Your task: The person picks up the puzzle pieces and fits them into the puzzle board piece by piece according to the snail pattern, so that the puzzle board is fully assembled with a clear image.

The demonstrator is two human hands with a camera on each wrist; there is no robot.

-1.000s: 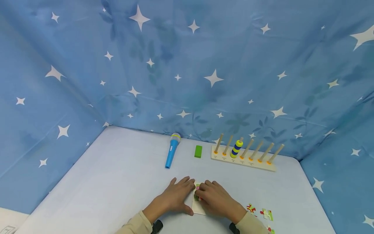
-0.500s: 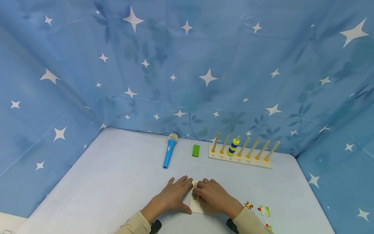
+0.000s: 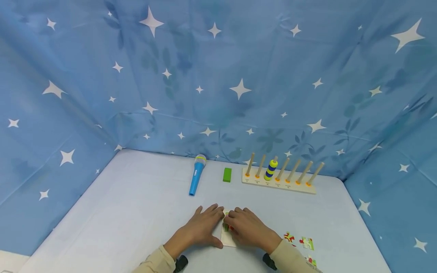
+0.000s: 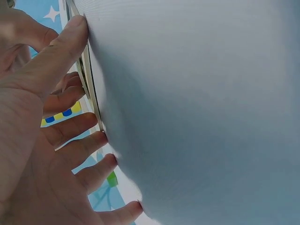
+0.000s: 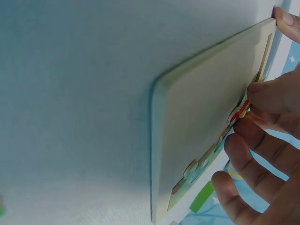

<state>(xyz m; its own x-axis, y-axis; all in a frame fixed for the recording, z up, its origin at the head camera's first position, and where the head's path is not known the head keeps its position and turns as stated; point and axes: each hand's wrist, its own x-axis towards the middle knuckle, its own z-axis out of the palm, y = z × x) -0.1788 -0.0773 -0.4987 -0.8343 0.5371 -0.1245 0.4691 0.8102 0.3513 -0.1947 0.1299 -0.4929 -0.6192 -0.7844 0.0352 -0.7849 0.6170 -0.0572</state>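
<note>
A pale wooden puzzle board (image 3: 228, 239) lies flat on the table, partly covered by my hands. Pieces are fitted along the far part of its recess in the right wrist view. My left hand (image 3: 202, 228) spreads its fingers and thumb along the board's left edge, touching it. Over the board, my right hand (image 3: 250, 229) pinches a puzzle piece with red on it (image 5: 243, 108) between thumb and finger, low against the recess. The other right fingers are bent beside it. Loose puzzle pieces (image 3: 307, 243) lie right of my right forearm, one partly hidden by the sleeve.
Beyond the hands lie a blue toy microphone (image 3: 196, 177) and a green block (image 3: 227, 174). A wooden peg stand (image 3: 290, 186) with several upright pegs is at the back right; yellow and blue rings (image 3: 271, 170) sit on one peg. A starry blue curtain (image 3: 191, 91) encloses the table.
The head view has shifted slightly, so everything sits a little further left. Both hands stay at the board, with hardly any visible movement.
</note>
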